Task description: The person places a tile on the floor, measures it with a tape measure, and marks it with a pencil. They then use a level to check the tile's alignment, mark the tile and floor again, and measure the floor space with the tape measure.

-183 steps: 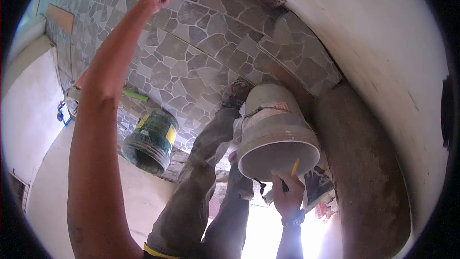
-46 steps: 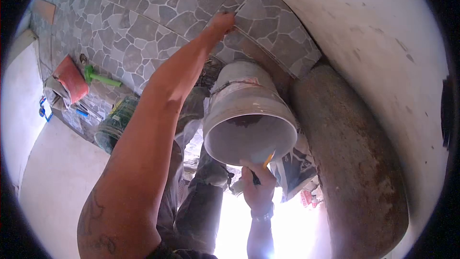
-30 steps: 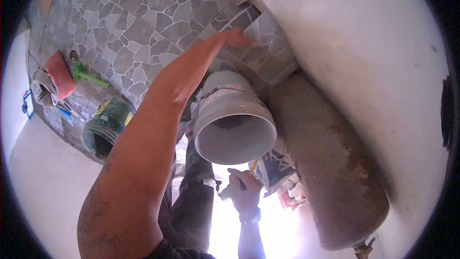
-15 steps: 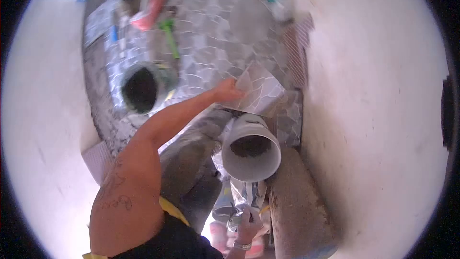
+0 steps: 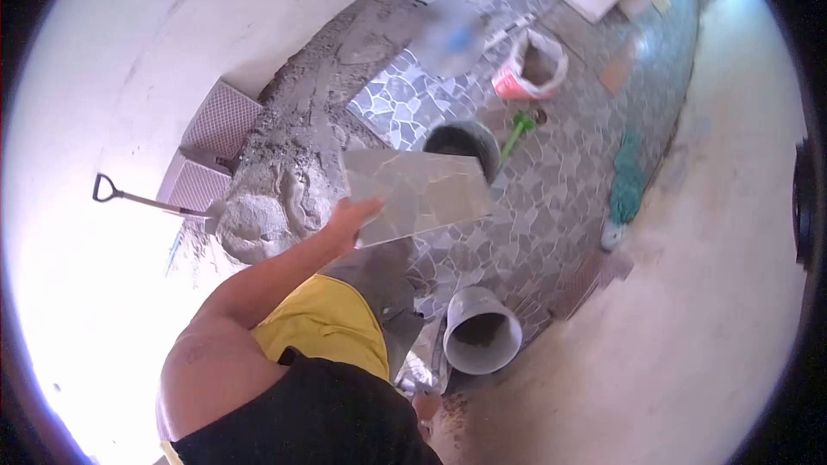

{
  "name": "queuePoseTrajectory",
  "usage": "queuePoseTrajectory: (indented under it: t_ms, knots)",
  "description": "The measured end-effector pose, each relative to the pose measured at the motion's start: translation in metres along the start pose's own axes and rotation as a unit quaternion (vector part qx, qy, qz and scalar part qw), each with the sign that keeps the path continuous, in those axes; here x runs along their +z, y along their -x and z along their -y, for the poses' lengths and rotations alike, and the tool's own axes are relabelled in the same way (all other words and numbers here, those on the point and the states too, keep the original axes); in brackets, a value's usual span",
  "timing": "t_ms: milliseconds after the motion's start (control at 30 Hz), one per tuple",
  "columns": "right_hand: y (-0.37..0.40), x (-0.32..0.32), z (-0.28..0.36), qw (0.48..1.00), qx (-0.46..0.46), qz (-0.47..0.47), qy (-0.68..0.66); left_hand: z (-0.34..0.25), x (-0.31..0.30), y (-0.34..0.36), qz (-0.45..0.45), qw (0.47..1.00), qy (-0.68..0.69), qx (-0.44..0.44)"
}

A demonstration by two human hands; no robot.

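Note:
My left hand (image 5: 351, 222) grips a large grey stone-patterned tile (image 5: 422, 194) by its near-left edge, thumb over the top face. The tile is raised above the floor and overlaps the front of a dark bucket (image 5: 465, 133). Low at the bottom of the view is my right hand (image 5: 426, 406), partly hidden behind the black shirt. Its fingers look closed, but what they hold is too small to name. Just above it stands a pale bucket (image 5: 482, 331) with dark grey material inside, its mouth tilted toward me.
Stone-patterned tiles (image 5: 551, 181) cover the floor ahead. Wet mortar (image 5: 293, 198) lies to the left, beside a shovel (image 5: 146, 200) and leaning tiles (image 5: 220, 125). Farther off are a red-and-white bag (image 5: 530, 69), a green tool (image 5: 517, 133) and a green bundle (image 5: 626, 189). Walls flank both sides.
My left hand has lifted the tile and swung it left, away from the spot beside the pale bucket. The view has turned left, bringing the shovel and mortar into sight.

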State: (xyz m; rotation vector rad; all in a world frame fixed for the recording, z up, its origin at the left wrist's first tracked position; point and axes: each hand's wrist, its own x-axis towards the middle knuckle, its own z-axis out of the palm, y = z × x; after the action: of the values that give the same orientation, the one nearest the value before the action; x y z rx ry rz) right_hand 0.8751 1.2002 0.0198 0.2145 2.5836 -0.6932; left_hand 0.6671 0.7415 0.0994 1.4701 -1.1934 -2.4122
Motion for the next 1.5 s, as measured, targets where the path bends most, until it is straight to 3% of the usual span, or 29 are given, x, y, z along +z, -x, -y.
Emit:
queuePoseTrajectory:
  t_ms: [33,67,133,200,333,400,433,500,533,600,700,833,933,967,1067,1133,1167,1267,1300,1367,1433,1500]
  knots:
    - [-0.006,-0.002,-0.025,0.992,0.029,0.119,0.03,-0.013,-0.025,0.003,-0.045,0.998,0.03,-0.015]
    - [-0.01,-0.012,-0.014,0.995,0.02,0.092,0.018,-0.019,-0.056,-0.006,-0.072,0.997,0.041,-0.002]
    - [-0.037,-0.042,0.009,0.982,0.097,0.158,0.021,-0.024,-0.127,-0.031,-0.127,0.99,0.057,0.018]
    - [-0.068,-0.056,0.035,0.988,0.039,0.087,0.122,-0.064,-0.177,-0.034,-0.129,0.991,-0.015,0.029]
    - [-0.127,-0.018,0.147,0.981,-0.02,0.09,0.169,-0.135,-0.284,-0.072,-0.14,0.981,-0.083,0.104]
    - [-0.13,0.019,0.291,0.953,0.053,0.228,0.191,-0.163,-0.327,-0.088,-0.171,0.979,-0.007,0.109]
    - [-0.132,0.069,0.304,0.952,-0.021,0.292,0.093,-0.187,-0.341,-0.112,-0.183,0.975,0.035,0.117]
    - [-0.115,0.113,0.377,0.924,-0.161,0.342,0.046,-0.225,-0.363,-0.133,-0.133,0.987,0.033,0.086]
    - [-0.097,0.131,0.461,0.916,-0.222,0.328,0.067,-0.25,-0.382,-0.14,-0.106,0.992,0.017,0.068]
    - [-0.073,0.155,0.537,0.873,-0.273,0.385,0.125,-0.27,-0.411,-0.174,-0.112,0.987,-0.082,0.087]
    - [-0.069,0.188,0.578,0.846,-0.305,0.389,0.198,-0.312,-0.418,-0.201,-0.108,0.981,-0.128,0.094]
    - [-0.115,0.211,0.623,0.876,-0.276,0.386,0.089,-0.371,-0.389,-0.228,-0.108,0.985,-0.122,0.063]
    - [-0.167,0.226,0.644,0.836,-0.264,0.478,-0.054,-0.406,-0.353,-0.233,-0.097,0.98,-0.149,0.089]
    - [-0.181,0.234,0.647,0.824,-0.323,0.466,-0.025,-0.413,-0.344,-0.24,-0.096,0.976,-0.167,0.1]
    - [-0.199,0.24,0.651,0.756,-0.224,0.592,-0.166,-0.419,-0.331,-0.289,-0.074,0.975,-0.192,0.088]
    - [-0.18,0.229,0.665,0.716,-0.196,0.627,-0.237,-0.42,-0.322,-0.328,-0.038,0.981,-0.179,0.066]
    - [-0.179,0.225,0.679,0.71,-0.164,0.651,-0.211,-0.424,-0.311,-0.345,-0.031,0.981,-0.177,0.068]
    - [-0.197,0.259,0.709,0.763,-0.14,0.601,-0.194,-0.434,-0.27,-0.41,0.029,0.978,-0.197,0.055]
    - [-0.203,0.282,0.725,0.808,-0.123,0.529,-0.227,-0.441,-0.256,-0.43,0.068,0.972,-0.22,0.047]
    - [-0.22,0.345,0.766,0.862,-0.077,0.472,-0.167,-0.442,-0.238,-0.473,0.107,0.961,-0.252,0.021]
    - [-0.222,0.41,0.815,0.922,-0.157,0.261,-0.241,-0.434,-0.217,-0.533,0.109,0.958,-0.265,0.007]
    - [-0.233,0.424,0.87,0.905,-0.152,0.367,-0.154,-0.426,-0.198,-0.58,0.135,0.958,-0.251,-0.02]
